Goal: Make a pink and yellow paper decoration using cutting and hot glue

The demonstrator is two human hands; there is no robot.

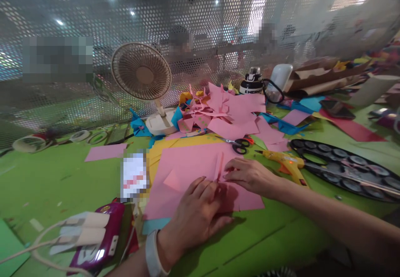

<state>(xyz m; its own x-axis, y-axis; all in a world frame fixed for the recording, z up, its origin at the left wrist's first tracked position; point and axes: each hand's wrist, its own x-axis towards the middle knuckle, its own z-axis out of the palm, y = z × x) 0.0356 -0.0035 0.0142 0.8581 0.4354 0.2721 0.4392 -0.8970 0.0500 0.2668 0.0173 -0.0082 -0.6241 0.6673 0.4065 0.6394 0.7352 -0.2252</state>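
Green tabletop (250,239): smooth and flat, scattered with paper scraps, a seam line running across its near part.
Left hand (196,204): pale band (153,252) at the wrist; my fingers bend over the near end of a narrow strip, and I cannot tell whether they pinch it.
Right hand (248,175): fingers curled, tips down just right of the strip; my grip is hidden here too.
Pink strip (219,164): slim, crisp-edged, seemingly folded paper, lying between my hands on the large sheet and pointing away from me.
Step in hand: shaping or creasing this strip, I judge.
Next move: seems to call for light, even fingertip pressure along the fold, both hands keeping the edges aligned.
Large pink sheet (193,160): matte, flat, straight-edged, with a small pointed pink piece (172,180) left of my fingers and yellow paper (158,145) beneath its far left edge.
Glue gun (289,164): yellow plastic, right of my right hand, near a glossy black oval palette (337,162) with round wells.
Scissors (240,145): dark looped handles, just beyond the sheet.
Pink paper heap (231,110): crumpled, angular offcuts.
Fan (145,75): round, ribbed grille, far left.
Screen (200,14): perforated, greyish, behind everything.
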